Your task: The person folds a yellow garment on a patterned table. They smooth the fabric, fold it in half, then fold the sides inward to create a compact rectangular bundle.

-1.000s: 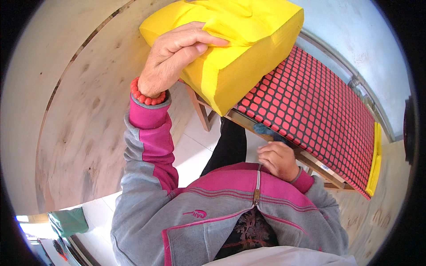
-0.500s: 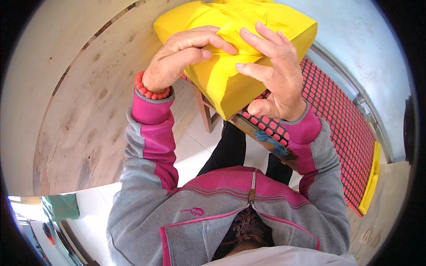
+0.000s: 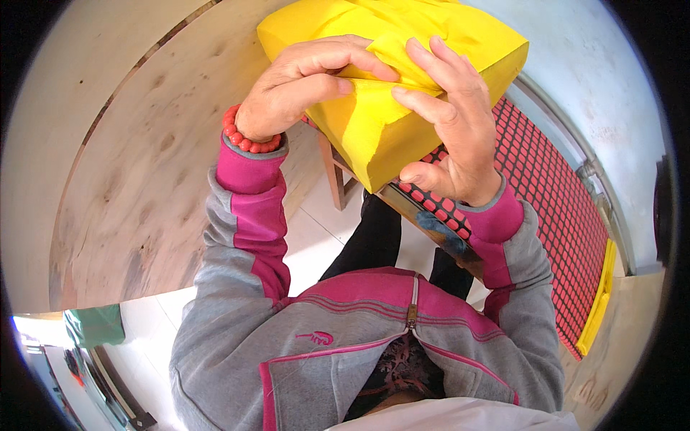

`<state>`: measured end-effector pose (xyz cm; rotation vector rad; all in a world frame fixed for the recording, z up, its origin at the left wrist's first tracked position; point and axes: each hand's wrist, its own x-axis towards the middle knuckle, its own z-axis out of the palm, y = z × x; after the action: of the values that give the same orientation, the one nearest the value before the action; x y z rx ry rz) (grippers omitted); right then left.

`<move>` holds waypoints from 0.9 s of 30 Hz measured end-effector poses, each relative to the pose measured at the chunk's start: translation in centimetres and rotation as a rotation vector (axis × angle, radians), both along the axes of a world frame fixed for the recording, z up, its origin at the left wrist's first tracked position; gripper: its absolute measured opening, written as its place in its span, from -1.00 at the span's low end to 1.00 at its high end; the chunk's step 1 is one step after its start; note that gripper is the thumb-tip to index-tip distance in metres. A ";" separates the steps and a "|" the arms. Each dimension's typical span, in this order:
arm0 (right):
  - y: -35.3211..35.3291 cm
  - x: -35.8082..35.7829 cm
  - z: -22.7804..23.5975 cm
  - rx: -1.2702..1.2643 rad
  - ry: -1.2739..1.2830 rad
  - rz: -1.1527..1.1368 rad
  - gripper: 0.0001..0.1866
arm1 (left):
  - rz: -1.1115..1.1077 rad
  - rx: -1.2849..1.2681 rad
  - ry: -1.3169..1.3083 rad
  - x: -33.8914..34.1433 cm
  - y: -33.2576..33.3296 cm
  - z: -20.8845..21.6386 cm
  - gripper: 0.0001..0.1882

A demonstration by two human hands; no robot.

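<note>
A thick stack of yellow paper (image 3: 374, 133) lies on a table covered by a red-and-black grid mat (image 3: 546, 187). My left hand (image 3: 302, 82), with a red bead bracelet at the wrist, presses on the stack's top near its front corner, fingers curled over a loose top sheet. From the other side my right hand (image 3: 445, 122) rests on the stack, its fingers spread on the same creased top sheet and the thumb down beside the stack's front face. Both hands touch the top sheet where it is folded up between them.
Large plywood boards (image 3: 144, 165) lean on the left. A wooden table leg (image 3: 334, 179) stands below the stack over a white tiled floor (image 3: 309, 230). A yellow strip (image 3: 600, 294) edges the mat's far right end. A pale wall (image 3: 589, 72) lies behind.
My right hand came up from my lap onto the yellow stack a second ago. Since then both hands have shifted slightly and lifted a fold of the top sheet between them.
</note>
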<state>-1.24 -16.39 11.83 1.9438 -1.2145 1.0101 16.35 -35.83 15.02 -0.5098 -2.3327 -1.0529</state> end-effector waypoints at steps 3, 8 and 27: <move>0.0 0.1 -0.1 0.001 -0.013 -0.001 -0.22 | -0.047 0.060 0.017 -0.3 -0.1 -0.4 -0.62; 0.0 0.2 -0.1 0.008 -0.001 -0.037 -0.22 | -0.086 0.111 0.030 -0.4 -0.1 -0.8 -0.62; 0.6 0.5 0.5 -0.003 0.025 -0.061 -0.35 | 0.032 0.252 0.114 -1.3 1.5 -1.2 -0.84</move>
<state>-0.78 -15.76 12.30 1.8997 -1.2503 0.9531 15.00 -34.31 13.84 -0.4214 -2.0655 -1.2468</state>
